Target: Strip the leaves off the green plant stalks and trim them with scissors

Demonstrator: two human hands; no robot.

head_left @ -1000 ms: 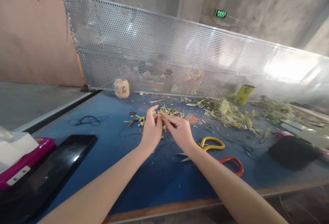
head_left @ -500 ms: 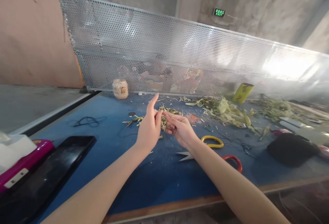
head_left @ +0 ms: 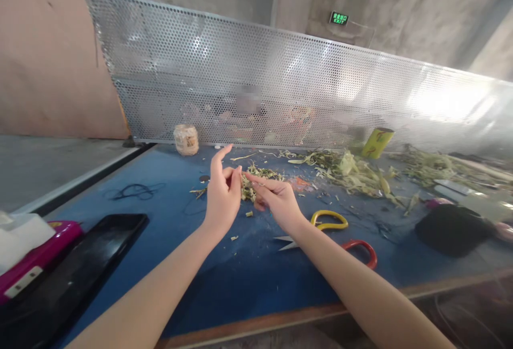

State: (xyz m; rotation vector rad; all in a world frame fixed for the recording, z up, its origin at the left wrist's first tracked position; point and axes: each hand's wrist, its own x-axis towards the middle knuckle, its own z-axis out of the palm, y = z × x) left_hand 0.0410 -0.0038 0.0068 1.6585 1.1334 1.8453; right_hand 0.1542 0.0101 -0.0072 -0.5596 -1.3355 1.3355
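My left hand (head_left: pixel 223 195) is pinched, thumb against fingers, with the index finger raised. Close on its right, my right hand (head_left: pixel 276 198) is also pinched, its fingertips almost meeting the left thumb. Whatever lies between the fingertips is too small to make out. Behind the hands is a small heap of dried plant scraps (head_left: pixel 264 173), partly hidden by them. Scissors with one yellow handle (head_left: pixel 329 219) and one red handle lie under my right forearm, blades apart and pointing left.
A larger pile of pale husk strips (head_left: pixel 352 175) lies to the right, beside a yellow-green can (head_left: pixel 377 143). A twine-wrapped jar (head_left: pixel 186 139) stands by the perforated metal panel (head_left: pixel 224 71). At left are black cord (head_left: pixel 136 191), a phone (head_left: pixel 108 247) and a magenta power strip (head_left: pixel 40 253); at right, a black object (head_left: pixel 452 230).
My left hand has shifted a little to the left, and a slight gap has opened between the two hands. My right fingers have moved slightly left; the scissors lie where they were.
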